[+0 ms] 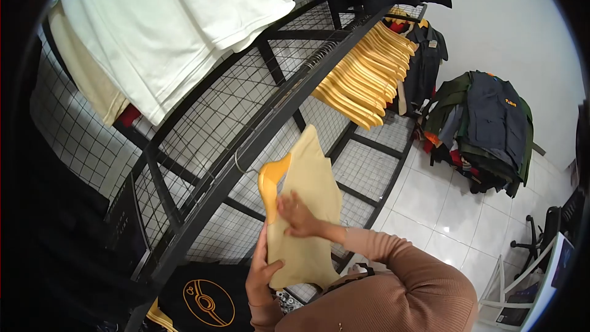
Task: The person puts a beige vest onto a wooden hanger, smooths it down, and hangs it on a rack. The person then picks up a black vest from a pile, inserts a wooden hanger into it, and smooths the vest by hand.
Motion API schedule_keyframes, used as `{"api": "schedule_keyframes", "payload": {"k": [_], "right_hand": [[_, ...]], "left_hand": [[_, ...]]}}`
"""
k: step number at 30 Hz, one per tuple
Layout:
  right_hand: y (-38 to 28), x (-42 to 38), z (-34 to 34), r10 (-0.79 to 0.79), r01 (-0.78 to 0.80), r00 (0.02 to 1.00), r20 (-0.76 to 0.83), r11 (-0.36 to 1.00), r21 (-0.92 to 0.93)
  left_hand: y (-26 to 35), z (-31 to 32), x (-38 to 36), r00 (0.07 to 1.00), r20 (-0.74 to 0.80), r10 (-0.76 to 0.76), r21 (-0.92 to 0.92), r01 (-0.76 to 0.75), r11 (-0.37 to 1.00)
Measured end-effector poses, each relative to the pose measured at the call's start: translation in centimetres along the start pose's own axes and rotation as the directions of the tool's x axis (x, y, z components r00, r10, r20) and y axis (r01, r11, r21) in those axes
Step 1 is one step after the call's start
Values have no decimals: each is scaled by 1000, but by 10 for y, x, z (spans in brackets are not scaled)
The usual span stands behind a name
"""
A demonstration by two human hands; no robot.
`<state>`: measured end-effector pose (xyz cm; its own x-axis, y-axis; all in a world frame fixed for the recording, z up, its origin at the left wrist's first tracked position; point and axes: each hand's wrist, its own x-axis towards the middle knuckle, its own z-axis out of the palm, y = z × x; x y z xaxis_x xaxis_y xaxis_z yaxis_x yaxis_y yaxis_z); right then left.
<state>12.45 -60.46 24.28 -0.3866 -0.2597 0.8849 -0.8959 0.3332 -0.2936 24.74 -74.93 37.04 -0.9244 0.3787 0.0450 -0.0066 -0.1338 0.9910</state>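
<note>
A beige shirt hangs on a wooden hanger, whose metal hook is over the dark metal rail. My left hand pinches the shirt's lower left edge, thumb in front and the other fingers mostly hidden behind the cloth. Near the hanger, my right hand lies against the front of the shirt with its fingers apart, slightly blurred.
Many bare wooden hangers crowd the far end of the black rack. White shirts hang over its upper left. A black shirt with a yellow print hangs below. Piled clothes stand on the tiled floor, right of the rack.
</note>
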Motion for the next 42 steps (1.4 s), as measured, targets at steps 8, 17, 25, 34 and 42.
{"api": "schedule_keyframes", "payload": {"k": [8, 17, 25, 34, 42], "right_hand": [[66, 68, -46, 501, -491, 840, -209, 866, 100], [178, 80, -19, 143, -130, 985, -102, 984, 123], [138, 117, -56, 182, -102, 958, -221, 938, 331], [245, 81, 1, 285, -279, 959, 0, 938, 204], [139, 117, -47, 59, -60, 998, 17, 882, 468]], "left_hand": [[-4, 1, -6, 989, -143, -36, 45, 43, 998], [-1, 4, -5, 971, -226, -78, 4, 81, 997], [0, 13, -1, 957, -279, -77, 39, 91, 995], [-6, 21, -2, 931, -356, -78, 50, 103, 993], [-12, 25, 3, 960, -281, -5, 29, 14, 999]]}}
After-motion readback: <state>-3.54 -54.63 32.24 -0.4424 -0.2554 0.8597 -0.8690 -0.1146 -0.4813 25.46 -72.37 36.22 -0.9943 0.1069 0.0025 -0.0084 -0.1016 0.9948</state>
